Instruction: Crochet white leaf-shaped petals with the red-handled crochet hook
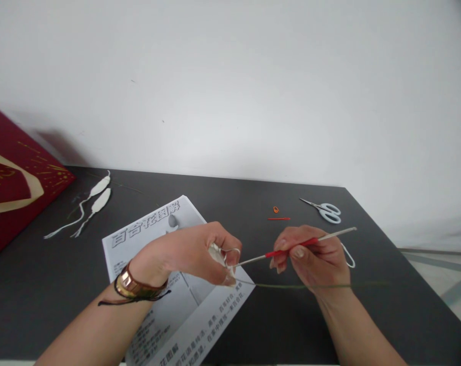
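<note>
My left hand (205, 251) is closed around a small piece of white crochet work (217, 252), mostly hidden by the fingers. A loop of white yarn stands up by the fingertips. My right hand (314, 256) grips a crochet hook (278, 252) by its red handle, and the hook's thin metal end reaches the white work. From the left hand a thin green wire (291, 286) runs rightward past the right wrist. Beyond the right hand, a bit of white yarn (348, 255) shows on the table.
Printed instruction sheets (215, 315) lie under my left hand. Two white crocheted petals (101, 200) with yarn tails rest at the left, near a red gift bag (20, 198). Scissors (324, 209), a red needle (279, 219) and an orange stitch marker (276, 209) lie at the back right.
</note>
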A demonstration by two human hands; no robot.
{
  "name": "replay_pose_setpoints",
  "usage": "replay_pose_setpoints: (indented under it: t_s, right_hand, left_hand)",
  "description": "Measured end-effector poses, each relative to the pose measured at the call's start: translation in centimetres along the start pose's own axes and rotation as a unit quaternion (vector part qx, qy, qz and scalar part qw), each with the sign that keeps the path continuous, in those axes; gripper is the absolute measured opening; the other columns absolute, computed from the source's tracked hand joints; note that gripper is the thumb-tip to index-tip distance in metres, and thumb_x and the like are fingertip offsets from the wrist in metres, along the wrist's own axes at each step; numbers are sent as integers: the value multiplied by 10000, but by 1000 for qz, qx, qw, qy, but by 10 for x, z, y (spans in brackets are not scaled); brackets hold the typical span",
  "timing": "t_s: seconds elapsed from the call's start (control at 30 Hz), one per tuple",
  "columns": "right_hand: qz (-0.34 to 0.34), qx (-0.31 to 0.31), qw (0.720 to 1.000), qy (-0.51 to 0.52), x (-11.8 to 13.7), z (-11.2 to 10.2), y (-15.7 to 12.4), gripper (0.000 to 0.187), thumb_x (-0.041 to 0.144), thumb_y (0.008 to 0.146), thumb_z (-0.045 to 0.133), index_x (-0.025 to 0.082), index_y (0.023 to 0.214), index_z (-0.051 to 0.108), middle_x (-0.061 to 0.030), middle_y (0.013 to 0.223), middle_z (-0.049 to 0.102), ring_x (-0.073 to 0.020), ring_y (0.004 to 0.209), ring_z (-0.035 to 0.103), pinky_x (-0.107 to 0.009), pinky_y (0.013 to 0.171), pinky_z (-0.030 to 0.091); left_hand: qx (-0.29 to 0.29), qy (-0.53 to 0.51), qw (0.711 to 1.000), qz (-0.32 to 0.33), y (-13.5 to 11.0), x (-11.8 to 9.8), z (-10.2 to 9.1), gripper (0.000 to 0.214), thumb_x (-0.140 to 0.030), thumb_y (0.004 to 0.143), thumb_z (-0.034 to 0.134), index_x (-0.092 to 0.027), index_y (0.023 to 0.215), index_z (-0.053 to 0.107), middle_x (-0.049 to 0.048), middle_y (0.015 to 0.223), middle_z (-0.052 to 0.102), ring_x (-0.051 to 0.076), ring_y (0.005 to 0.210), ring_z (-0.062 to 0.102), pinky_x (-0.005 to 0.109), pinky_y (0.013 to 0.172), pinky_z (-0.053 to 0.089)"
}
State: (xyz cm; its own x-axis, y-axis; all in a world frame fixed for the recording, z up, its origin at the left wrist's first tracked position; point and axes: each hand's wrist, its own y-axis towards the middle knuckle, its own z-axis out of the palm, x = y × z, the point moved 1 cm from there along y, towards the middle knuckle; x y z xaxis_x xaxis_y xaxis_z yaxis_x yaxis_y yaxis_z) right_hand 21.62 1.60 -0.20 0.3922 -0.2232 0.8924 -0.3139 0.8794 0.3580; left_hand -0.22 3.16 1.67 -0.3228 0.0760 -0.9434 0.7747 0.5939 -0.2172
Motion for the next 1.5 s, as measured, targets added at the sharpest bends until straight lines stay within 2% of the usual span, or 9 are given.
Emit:
replay_pose_setpoints:
  t_s: [0.23, 0.47, 0.67, 0.83, 0.93, 1.07, 1.27, 1.4, 1.5]
  right_hand:
    - [2, 30, 1000, -6, 0, -3, 2, 97, 243, 814, 666, 190, 852, 737, -50, 691, 673, -149, 557, 646, -244, 463, 524]
    - [-20, 60, 998, -31, 5, -2, 2, 106, 256, 810, 672, 193, 851, 745, -64, 697, 674, -160, 574, 641, -270, 486, 531]
    - [-39, 89, 992, -81, 13, -2, 4, 105, 273, 804, 682, 204, 841, 752, -80, 701, 703, -163, 584, 642, -272, 499, 528]
    - [-33, 99, 990, -96, 16, -2, 3, 101, 270, 807, 677, 210, 834, 755, -76, 694, 702, -160, 587, 640, -269, 501, 528]
    - [-31, 86, 993, -77, 13, -3, 2, 113, 261, 816, 667, 206, 868, 750, -70, 708, 689, -162, 585, 644, -272, 499, 534]
    - [-45, 39, 997, -50, 6, -5, 1, 121, 209, 837, 633, 206, 898, 737, -60, 736, 680, -160, 586, 649, -263, 477, 535]
    - [-72, -36, 995, -59, 0, -7, 0, 117, 229, 824, 645, 192, 893, 732, -54, 664, 668, -169, 585, 629, -273, 472, 517]
    - [-68, -80, 994, -33, -3, -3, 1, 91, 216, 815, 653, 187, 856, 728, -41, 655, 672, -159, 556, 631, -272, 479, 521]
    - [-51, -116, 992, 5, -6, 0, 3, 69, 214, 803, 665, 176, 803, 723, -27, 657, 673, -139, 522, 625, -253, 472, 530]
  left_hand:
    - [52, -146, 988, -12, 2, 5, 3, 214, -220, 598, 702, -163, 585, 496, -39, 625, 475, 108, 584, 425, 254, 564, 341]
    - [104, -215, 971, 2, 5, 8, 6, 306, -267, 559, 731, -180, 525, 439, -44, 564, 429, 114, 547, 377, 274, 520, 278]
    - [110, -229, 967, -17, 5, 5, 6, 320, -290, 536, 776, -163, 523, 483, -41, 563, 465, 99, 520, 370, 275, 519, 276]
    - [126, -212, 968, -42, 3, 5, 3, 323, -299, 548, 764, -174, 545, 466, -51, 551, 421, 98, 507, 366, 261, 492, 268]
    - [104, -183, 977, -39, 0, 2, -1, 243, -266, 582, 751, -160, 595, 533, -37, 591, 488, 101, 546, 419, 244, 517, 321]
    - [16, -164, 986, -40, -2, -2, -5, 189, -279, 662, 736, -150, 680, 599, -24, 640, 562, 96, 596, 472, 222, 565, 371]
    - [-70, -202, 977, -23, -3, -2, -3, 232, -302, 683, 749, -156, 841, 663, 9, 776, 638, 103, 644, 548, 212, 586, 416]
    - [-94, -191, 977, 10, -7, -2, -6, 377, -282, 702, 738, -192, 1063, 677, 52, 923, 687, 130, 730, 591, 223, 636, 442]
    - [-114, -204, 972, 37, -8, -1, -8, 440, -255, 698, 741, -193, 1127, 663, 79, 1013, 680, 153, 798, 601, 247, 687, 448]
